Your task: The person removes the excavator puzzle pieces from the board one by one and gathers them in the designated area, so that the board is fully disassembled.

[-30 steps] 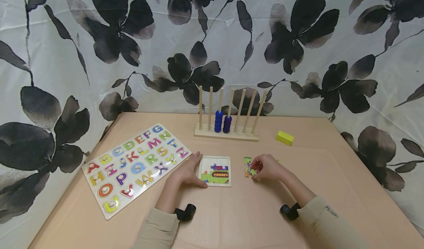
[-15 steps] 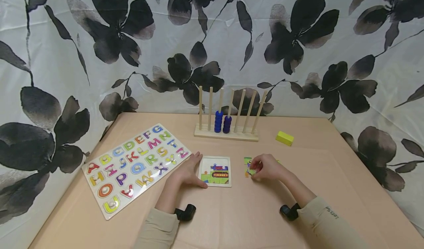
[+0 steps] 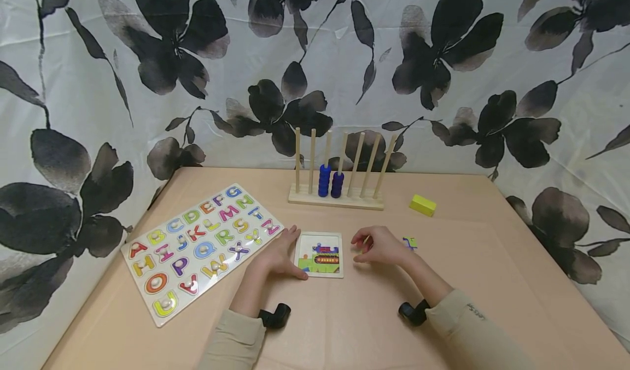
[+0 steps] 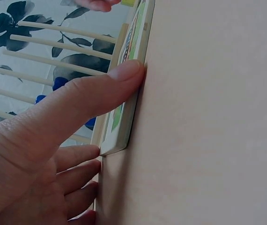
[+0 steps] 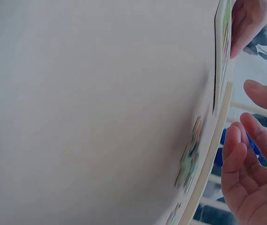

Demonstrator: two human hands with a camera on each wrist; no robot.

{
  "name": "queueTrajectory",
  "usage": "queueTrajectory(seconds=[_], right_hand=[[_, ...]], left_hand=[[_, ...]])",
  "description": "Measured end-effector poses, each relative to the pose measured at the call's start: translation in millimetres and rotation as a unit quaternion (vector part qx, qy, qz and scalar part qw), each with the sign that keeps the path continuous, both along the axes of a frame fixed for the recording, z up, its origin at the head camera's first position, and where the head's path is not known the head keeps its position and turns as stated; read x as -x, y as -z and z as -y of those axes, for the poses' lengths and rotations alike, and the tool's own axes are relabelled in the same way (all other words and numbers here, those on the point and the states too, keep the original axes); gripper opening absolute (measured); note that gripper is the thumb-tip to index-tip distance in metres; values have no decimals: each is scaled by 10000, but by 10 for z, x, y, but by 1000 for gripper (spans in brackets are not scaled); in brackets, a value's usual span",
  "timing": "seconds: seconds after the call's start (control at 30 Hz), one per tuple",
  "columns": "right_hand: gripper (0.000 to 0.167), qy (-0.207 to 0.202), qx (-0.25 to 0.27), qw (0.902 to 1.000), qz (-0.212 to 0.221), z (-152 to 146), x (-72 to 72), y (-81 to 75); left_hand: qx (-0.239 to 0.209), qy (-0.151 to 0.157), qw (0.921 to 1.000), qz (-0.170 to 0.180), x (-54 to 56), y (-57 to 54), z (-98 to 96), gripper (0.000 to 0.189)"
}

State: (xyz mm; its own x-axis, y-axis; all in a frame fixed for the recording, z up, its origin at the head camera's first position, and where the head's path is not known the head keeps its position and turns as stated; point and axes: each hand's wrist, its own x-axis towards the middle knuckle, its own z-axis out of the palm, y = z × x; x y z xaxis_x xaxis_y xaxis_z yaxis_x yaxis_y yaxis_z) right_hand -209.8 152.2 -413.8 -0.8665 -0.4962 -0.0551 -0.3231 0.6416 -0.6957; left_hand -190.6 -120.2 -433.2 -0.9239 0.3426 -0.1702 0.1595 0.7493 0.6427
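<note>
Left hand (image 3: 275,255): thumb spread from the fingers, clasping nothing tightly; thumb laid on the near edge of a white-framed picture puzzle (image 3: 322,275), straight fingers at its left side. Puzzle: at mid-table, purple, red and green picture below a white area. Right hand (image 3: 381,245): grasp released; fingers loosely bent, thumb and fingertips parted, just right of the puzzle's right edge. Loose puzzle pieces (image 5: 189,157): on the table (image 3: 344,326) beneath the right hand, blurred in the right wrist view; one further small piece (image 3: 410,242) just right of that hand. Alphabet board (image 3: 195,264): slanted along the table's left edge, readable capitals A to Z in four rows, the first running A to G. Right sleeve (image 3: 482,326): beige, dark lettering too small to read. Peg stand (image 3: 336,200): wooden, near the table's far edge, seven pegs, blue rings on two neighbouring ones. Yellow block (image 3: 423,205): right of the stand, toward the far right corner.
</note>
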Motion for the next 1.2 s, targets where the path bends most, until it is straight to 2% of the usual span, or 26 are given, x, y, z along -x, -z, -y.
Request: queueTrajectory(seconds=[0.5,0.77,1.2], right_hand=[[38,92,179,9995,243,473,52,-41],[40,7,212,9989,418,650,109,9],[40,-146,-323,9983,453,769,199,86]], left_hand=[[46,-11,10000,15,8,-10,10,107],[62,30,10000,-16,13,-2,4,108],[91,68,9999,-1,14,-14,-4,107]])
